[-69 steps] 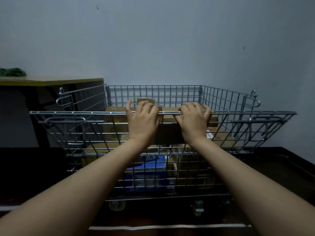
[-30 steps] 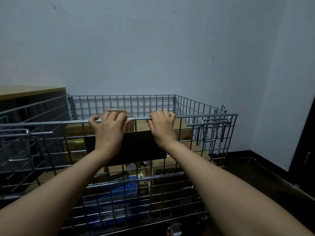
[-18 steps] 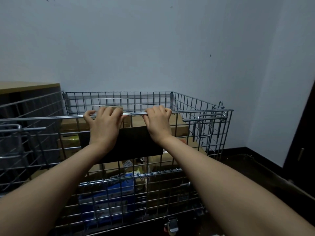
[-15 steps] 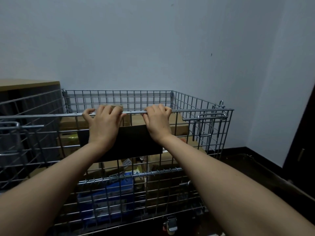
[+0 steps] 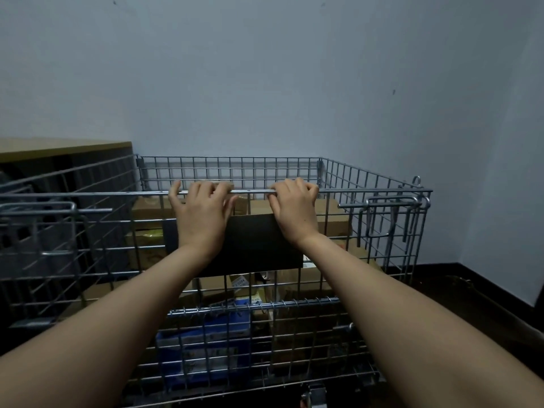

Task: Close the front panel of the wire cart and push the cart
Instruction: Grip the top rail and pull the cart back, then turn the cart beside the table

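Observation:
A silver wire cart [image 5: 368,184] stands in front of me, its far side close to a pale wall. The front panel [image 5: 332,260] is upright, and its top rail [image 5: 253,191] runs level across the view. My left hand [image 5: 200,216] and my right hand [image 5: 294,210] both curl over that rail, a short gap between them. A dark card [image 5: 253,245] hangs on the panel just below my hands. Latch hooks [image 5: 391,204] sit at the panel's right end.
Cardboard boxes [image 5: 332,216] and a blue package [image 5: 203,343] fill the cart. A dark cabinet with a wooden top [image 5: 64,147] stands at the left against the wall. Dark floor [image 5: 459,301] and a wall corner lie at the right. A caster [image 5: 315,396] shows below.
The cart and my view have shifted: the cart first sat further right, then left, and now sits more centred. Both hands keep their grip on the top rail.

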